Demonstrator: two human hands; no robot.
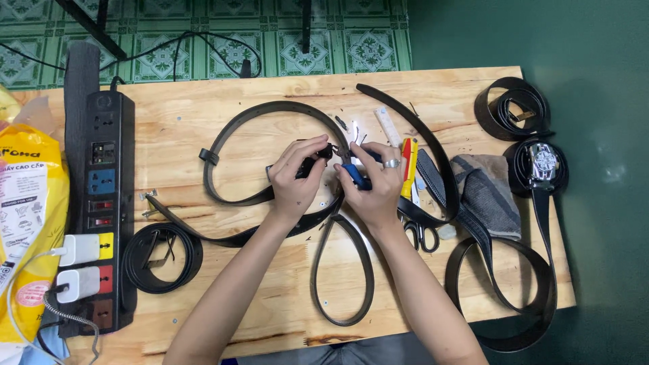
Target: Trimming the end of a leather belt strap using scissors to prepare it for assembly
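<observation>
Belt work on wooden table (284, 297).
Left hand (295, 177) fingers clamped on black belt (270, 111) end; right hand (378, 181) fingers closed around blue-handled tool (356, 176).

Seen from above: wooden counter (223, 101) filling most of the frame, green patterned floor along the top edge. At centre, left hand (295, 181) pinching the end of a black belt (270, 108) between its fingers (312, 154); right hand (376, 182) just beside it, closed around a blue-handled tool (356, 176), a ring on one finger. Belt looping wide across the middle of the counter. Below the hands, a narrower black strap loop (341, 270). Just right of the right hand, a red-and-yellow tool (409, 165), scissors (420, 235), and a folded grey cloth (488, 192). Coiled belts (512, 108) at upper right, another coil (162, 257) at lower left. Black power strip (105, 203) with white chargers along the left, a yellow bag (27, 203) at the left edge.
</observation>
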